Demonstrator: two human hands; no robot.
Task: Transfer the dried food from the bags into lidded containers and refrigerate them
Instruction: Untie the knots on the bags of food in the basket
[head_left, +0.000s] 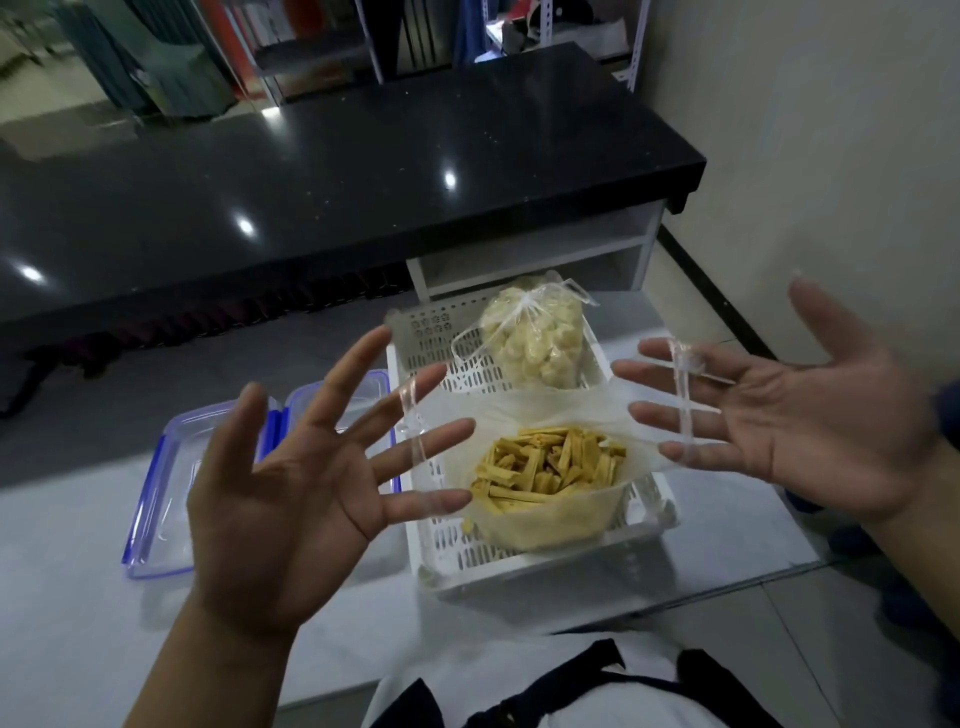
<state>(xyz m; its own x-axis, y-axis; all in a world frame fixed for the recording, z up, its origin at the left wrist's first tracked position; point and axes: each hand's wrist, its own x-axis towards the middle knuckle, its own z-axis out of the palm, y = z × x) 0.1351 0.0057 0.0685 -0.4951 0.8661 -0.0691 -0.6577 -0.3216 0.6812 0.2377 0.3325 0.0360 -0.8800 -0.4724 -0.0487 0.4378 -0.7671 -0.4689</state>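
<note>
A: What sits nearest, at the bottom of the frame?

B: A white garment with dark straps, bottom centre. Just above it a pale grey desk (78, 571) fills the lower half, its near edge running diagonally toward lower right, with tiled floor (779, 623) beyond that edge.

A: And the hands?

B: Both are raised, palms to the camera. The left hand (280, 499) spreads its fingers (415, 501) wide; the right hand (810, 431) does too. Clear plastic handles are looped over fingers of each hand, stretching open the bag of yellow sticks (550, 483) between them. Neither hand curls round anything.

A: Where does that bag rest?

B: In the near part of a white slotted basket (519, 566), centre frame. Behind it, in the far part, lies a tied bag of pale puffs (530, 343).

A: Containers?

B: Two clear containers with blue clips (156, 509), left of the basket, partly behind the left hand.

A: Farther back?

B: A glossy black counter (363, 171) spans the upper half, a white shelf unit (545, 249) under its right end. A plain wall (805, 130) closes the right side; blurred metal shelving stands at the top.
</note>
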